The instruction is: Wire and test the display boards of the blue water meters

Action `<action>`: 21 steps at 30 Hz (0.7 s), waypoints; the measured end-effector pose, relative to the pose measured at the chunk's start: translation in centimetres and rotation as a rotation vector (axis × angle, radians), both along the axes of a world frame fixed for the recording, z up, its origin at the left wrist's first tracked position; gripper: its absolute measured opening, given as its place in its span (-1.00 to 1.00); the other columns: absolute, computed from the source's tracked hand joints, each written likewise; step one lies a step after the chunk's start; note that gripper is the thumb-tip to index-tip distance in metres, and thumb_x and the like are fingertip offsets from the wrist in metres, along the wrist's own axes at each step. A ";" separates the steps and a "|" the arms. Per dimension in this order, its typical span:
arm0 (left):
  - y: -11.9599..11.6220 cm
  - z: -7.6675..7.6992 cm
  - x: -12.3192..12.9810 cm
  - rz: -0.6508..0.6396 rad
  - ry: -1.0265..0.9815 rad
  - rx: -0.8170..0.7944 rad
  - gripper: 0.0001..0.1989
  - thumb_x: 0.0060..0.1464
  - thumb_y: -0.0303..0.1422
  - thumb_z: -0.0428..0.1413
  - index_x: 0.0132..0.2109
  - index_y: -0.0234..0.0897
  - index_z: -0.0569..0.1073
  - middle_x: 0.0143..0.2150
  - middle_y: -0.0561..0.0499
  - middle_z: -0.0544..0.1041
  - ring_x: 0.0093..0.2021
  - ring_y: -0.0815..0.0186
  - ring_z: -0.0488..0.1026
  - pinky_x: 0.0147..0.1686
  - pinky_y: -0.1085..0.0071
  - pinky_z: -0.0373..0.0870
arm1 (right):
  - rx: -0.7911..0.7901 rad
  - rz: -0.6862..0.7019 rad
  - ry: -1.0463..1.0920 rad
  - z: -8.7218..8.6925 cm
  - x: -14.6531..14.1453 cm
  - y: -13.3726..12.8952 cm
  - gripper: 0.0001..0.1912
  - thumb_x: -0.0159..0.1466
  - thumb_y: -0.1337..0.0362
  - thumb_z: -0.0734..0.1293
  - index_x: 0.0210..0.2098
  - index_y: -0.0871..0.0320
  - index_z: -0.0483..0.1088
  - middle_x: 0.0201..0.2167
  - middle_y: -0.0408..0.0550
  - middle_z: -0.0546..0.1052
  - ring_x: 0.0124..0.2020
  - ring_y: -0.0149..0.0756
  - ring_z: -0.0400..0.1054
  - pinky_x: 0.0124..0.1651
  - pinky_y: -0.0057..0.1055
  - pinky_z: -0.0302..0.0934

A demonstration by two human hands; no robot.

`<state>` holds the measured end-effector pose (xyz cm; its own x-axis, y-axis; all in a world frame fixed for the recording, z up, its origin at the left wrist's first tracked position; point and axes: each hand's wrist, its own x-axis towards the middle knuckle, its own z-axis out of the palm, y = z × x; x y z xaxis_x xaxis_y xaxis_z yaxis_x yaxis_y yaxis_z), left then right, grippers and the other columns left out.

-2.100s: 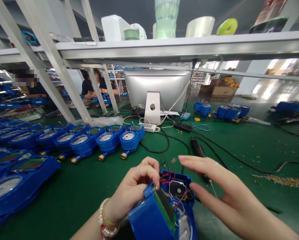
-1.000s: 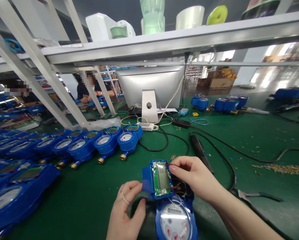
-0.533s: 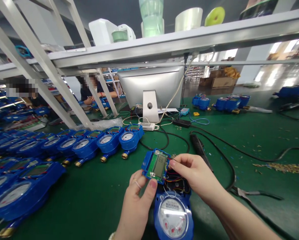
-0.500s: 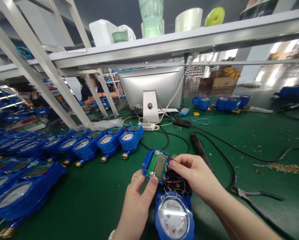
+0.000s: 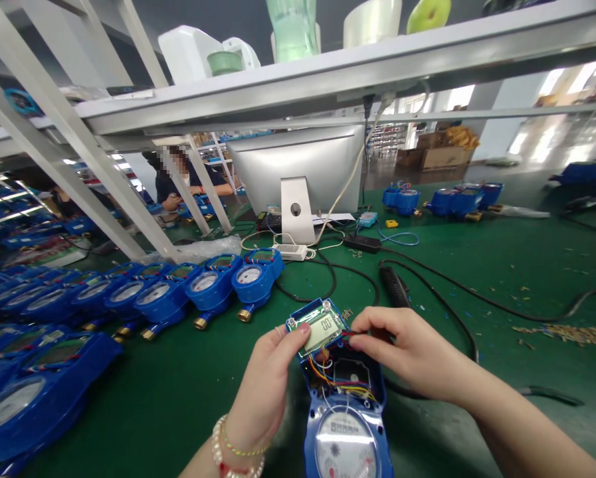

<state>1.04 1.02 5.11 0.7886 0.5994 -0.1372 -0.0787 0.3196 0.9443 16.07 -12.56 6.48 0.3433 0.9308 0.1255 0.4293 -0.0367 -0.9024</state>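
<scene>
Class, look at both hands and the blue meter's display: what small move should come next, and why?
Perhaps the left hand should slide its thumb off the screen and grip only the edge of the display module: digits are showing, and the thumb overlaps the screen's left end. The right hand is at the wires on the other side, so it could probably hold steady.

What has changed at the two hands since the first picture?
The right hand, open at first, now pinches thin red and dark wires. The blue plastic housing with grey rectangular display turned toward the camera; the left hand's grip shifted from far to left end. The row of blue plastic meters stayed put.
</scene>
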 end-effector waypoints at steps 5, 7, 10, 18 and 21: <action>0.5 0.5 0.2 -0.107 0.005 -0.007 -0.79 0.13 -0.37 0.15 -0.15 -0.39 0.61 -0.29 -0.09 0.64 -0.33 0.32 0.49 -0.24 0.48 0.38 | 0.034 0.070 0.039 -0.7 1.5 0.0 -0.83 0.27 0.24 0.34 -0.39 0.20 0.45 -0.46 -0.17 0.45 -0.41 -0.41 0.28 -0.33 -0.53 0.15; 0.7 0.6 0.2 -0.112 0.004 0.004 -0.79 0.13 -0.38 0.15 -0.14 -0.38 0.61 -0.28 -0.09 0.65 -0.33 0.32 0.49 -0.24 0.48 0.38 | 0.043 0.066 0.066 -1.0 1.5 0.1 -0.83 0.28 0.23 0.34 -0.39 0.20 0.44 -0.45 -0.17 0.45 -0.40 -0.40 0.28 -0.33 -0.53 0.15; 1.0 0.5 0.4 -0.126 0.006 -0.033 -0.81 0.11 -0.39 0.16 -0.18 -0.39 0.62 -0.34 -0.08 0.64 -0.39 0.35 0.48 -0.32 0.51 0.38 | 0.056 0.073 0.105 -1.2 1.7 0.1 -0.82 0.29 0.23 0.35 -0.39 0.21 0.42 -0.44 -0.17 0.44 -0.39 -0.40 0.27 -0.32 -0.52 0.15; 1.4 -0.1 0.9 -0.224 -0.009 -0.096 -0.80 0.06 -0.37 0.20 -0.18 -0.39 0.62 -0.35 -0.10 0.63 -0.34 0.29 0.51 -0.30 0.48 0.40 | 0.143 0.122 0.267 -2.0 2.3 -0.3 -0.69 0.25 0.10 0.39 -0.44 0.23 0.42 -0.47 -0.13 0.39 -0.42 -0.39 0.23 -0.33 -0.47 0.13; 0.9 -0.4 0.9 -0.239 -0.060 -0.129 -0.74 0.07 -0.30 0.22 -0.11 -0.33 0.60 -0.27 -0.10 0.64 -0.25 0.22 0.53 -0.20 0.40 0.42 | 0.157 0.080 0.305 -2.5 1.6 -0.5 -0.70 0.27 0.10 0.38 -0.42 0.22 0.41 -0.47 -0.14 0.39 -0.41 -0.40 0.22 -0.34 -0.48 0.12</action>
<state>1.97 1.90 4.75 0.9144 0.3763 -0.1493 -0.0410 0.4529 0.8906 17.71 -13.05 4.01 0.3139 0.9338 0.1720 0.1348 0.1355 -0.9816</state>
